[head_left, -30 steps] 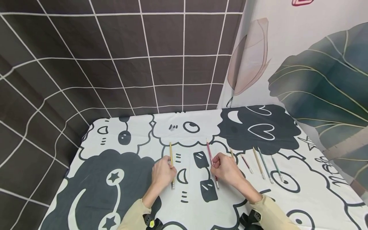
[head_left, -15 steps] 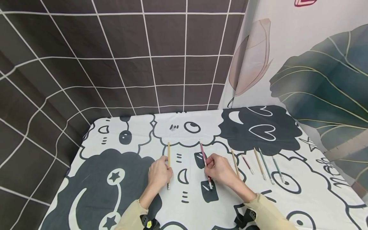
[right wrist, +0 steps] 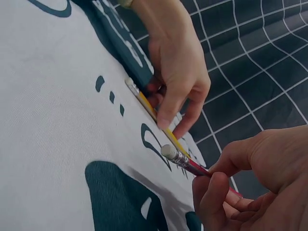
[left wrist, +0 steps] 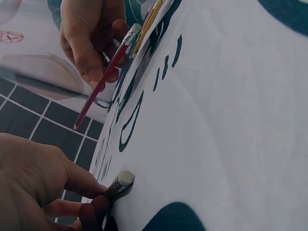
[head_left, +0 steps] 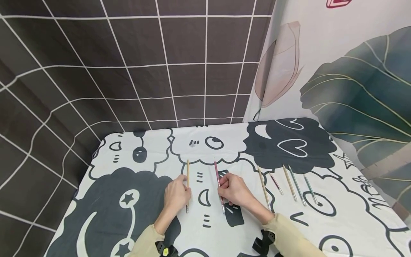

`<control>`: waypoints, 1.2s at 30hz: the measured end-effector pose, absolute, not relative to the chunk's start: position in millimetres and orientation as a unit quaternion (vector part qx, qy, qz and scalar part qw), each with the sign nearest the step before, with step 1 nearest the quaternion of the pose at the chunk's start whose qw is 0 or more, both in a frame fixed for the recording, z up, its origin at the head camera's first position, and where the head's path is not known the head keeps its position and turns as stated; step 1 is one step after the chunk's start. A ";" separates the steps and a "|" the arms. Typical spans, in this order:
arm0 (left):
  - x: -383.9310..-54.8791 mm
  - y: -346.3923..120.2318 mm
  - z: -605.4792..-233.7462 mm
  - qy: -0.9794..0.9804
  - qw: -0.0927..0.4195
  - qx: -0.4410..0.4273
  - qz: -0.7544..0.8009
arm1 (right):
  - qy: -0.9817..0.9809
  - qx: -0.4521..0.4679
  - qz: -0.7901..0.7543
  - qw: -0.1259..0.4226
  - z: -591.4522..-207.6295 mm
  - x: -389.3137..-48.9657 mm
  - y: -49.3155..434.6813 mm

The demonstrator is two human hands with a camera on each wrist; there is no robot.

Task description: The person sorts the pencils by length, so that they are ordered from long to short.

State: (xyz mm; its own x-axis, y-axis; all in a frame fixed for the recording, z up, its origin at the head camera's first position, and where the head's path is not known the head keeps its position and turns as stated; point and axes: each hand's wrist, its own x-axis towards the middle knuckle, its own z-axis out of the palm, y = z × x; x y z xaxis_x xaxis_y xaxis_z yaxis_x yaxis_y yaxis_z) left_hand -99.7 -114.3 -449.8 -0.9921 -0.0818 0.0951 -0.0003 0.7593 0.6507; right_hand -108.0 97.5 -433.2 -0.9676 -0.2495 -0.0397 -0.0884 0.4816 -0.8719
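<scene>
With its thumb and fingers, my left hand pinches a yellow pencil, whose eraser end points toward me. The same yellow pencil lies along the cloth in the right wrist view. To its right, my right hand pinches a red pencil with a white eraser and silver ferrule. In the left wrist view this red pencil appears tilted and lifted off the cloth. The two pencils stand roughly parallel and apart. Fingers hide the middle of each.
Right of my right hand, several pencils lie on the patterned cloth: a yellow one, a short red one, another yellow one, and two green ones, the longer and the shorter. A dark grid curtain hangs behind.
My right hand has carried the red pencil leftward, closer to the yellow one. My left hand has shifted slightly left with its pencil. The yellow pencil behind my right hand is now more exposed.
</scene>
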 end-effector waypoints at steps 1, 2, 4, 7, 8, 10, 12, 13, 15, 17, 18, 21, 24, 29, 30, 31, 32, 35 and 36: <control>-99.6 -114.3 -449.9 -0.936 0.059 0.023 -0.347 | 0.856 -0.099 -0.501 0.083 -433.8 -108.7 95.5; -99.7 -114.3 -449.9 -0.936 0.059 0.026 -0.347 | 0.854 -0.100 -0.504 0.084 -434.3 -109.0 93.7; -100.0 -114.5 -450.0 -0.935 0.059 0.026 -0.348 | 0.850 -0.100 -0.510 0.090 -435.2 -109.5 89.7; -99.8 -114.4 -449.8 -0.936 0.057 0.028 -0.346 | 0.845 -0.095 -0.517 0.098 -436.5 -109.8 82.7; -99.6 -114.4 -449.6 -0.936 0.056 0.027 -0.345 | 0.845 -0.094 -0.518 0.100 -436.8 -109.6 80.4; -99.2 -114.4 -449.2 -0.937 0.054 0.028 -0.344 | 0.844 -0.092 -0.518 0.105 -437.3 -109.6 75.8; -98.7 -114.5 -448.8 -0.938 0.053 0.031 -0.342 | 0.844 -0.092 -0.517 0.108 -437.9 -109.5 71.3; -98.6 -114.6 -448.9 -0.938 0.052 0.032 -0.341 | 0.844 -0.094 -0.517 0.109 -438.3 -109.6 69.1; -98.5 -115.0 -448.9 -0.939 0.049 0.033 -0.338 | 0.844 -0.096 -0.515 0.110 -438.6 -109.8 64.9; -98.6 -115.6 -449.5 -0.940 0.046 0.033 -0.336 | 0.845 -0.098 -0.513 0.110 -439.1 -110.5 61.1; -98.8 -115.8 -449.8 -0.940 0.045 0.032 -0.336 | 0.844 -0.098 -0.515 0.113 -439.1 -110.6 59.3; -99.3 -116.6 -450.3 -0.940 0.043 0.029 -0.336 | 0.843 -0.094 -0.515 0.120 -438.8 -111.6 54.6; -100.0 -117.0 -450.0 -0.940 0.042 0.027 -0.338 | 0.843 -0.089 -0.515 0.125 -438.4 -112.3 51.1; -101.0 -117.5 -450.0 -0.939 0.040 0.029 -0.339 | 0.851 -0.098 -0.505 0.105 -439.4 -113.9 46.8; -101.0 -117.6 -449.9 -0.940 0.041 0.030 -0.339 | 0.853 -0.101 -0.502 0.102 -439.9 -114.2 45.9; -101.1 -117.6 -449.6 -0.940 0.041 0.031 -0.338 | 0.854 -0.103 -0.501 0.098 -440.2 -114.5 45.0; -101.1 -117.6 -449.4 -0.940 0.041 0.031 -0.338 | 0.855 -0.105 -0.499 0.096 -440.5 -114.7 44.0; -100.8 -117.9 -449.4 -0.939 0.039 0.032 -0.339 | 0.860 -0.104 -0.491 0.097 -442.4 -114.6 40.6; -100.5 -118.0 -449.6 -0.939 0.037 0.032 -0.341 | 0.861 -0.104 -0.489 0.098 -442.9 -114.4 39.4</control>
